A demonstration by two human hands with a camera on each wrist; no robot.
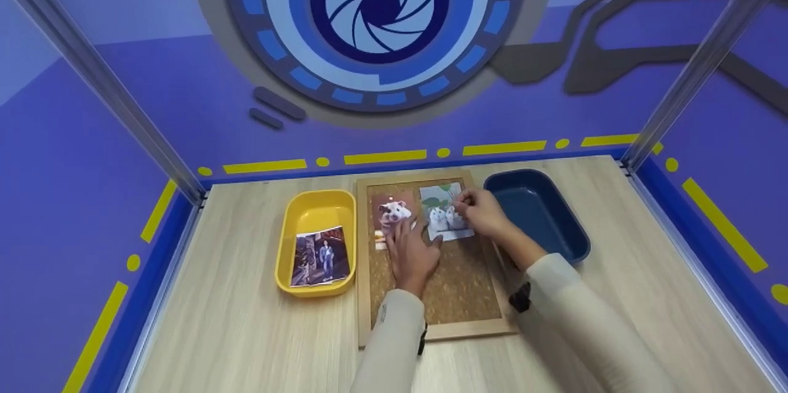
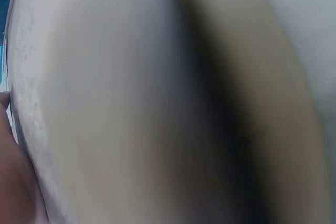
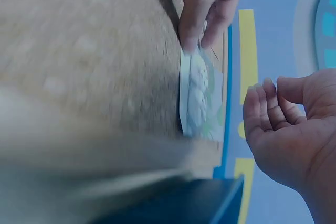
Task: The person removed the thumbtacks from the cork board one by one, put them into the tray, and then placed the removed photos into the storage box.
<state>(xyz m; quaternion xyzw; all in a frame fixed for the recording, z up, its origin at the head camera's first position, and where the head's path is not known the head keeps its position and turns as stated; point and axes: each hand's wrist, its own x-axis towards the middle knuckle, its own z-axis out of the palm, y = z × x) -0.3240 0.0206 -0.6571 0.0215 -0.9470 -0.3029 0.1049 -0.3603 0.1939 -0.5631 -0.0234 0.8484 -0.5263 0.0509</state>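
Note:
A framed cork board (image 1: 458, 285) lies on the table. On its upper left is a photo of one hamster (image 1: 394, 211), and to the right a photo of several small white animals (image 1: 440, 230) beneath green leaves. My left hand (image 1: 414, 257) rests across the gap with straight fingers, partly covering the hamster photo; its thumb touches the second photo's lower left. At that photo's right edge is my right hand (image 1: 483, 211), fingers bent and thumb close to them. Whether a small thing sits between its fingertips I cannot tell. The left wrist view is mostly blurred sleeve (image 2: 131, 103).
Left of the board stands a yellow tray (image 1: 320, 202) holding a stack of photos (image 1: 320, 257), the top one showing a standing person. A dark blue tray (image 1: 535, 208) sits at the right, partly behind my right arm. Blue-purple printed walls (image 1: 492, 116) enclose the table.

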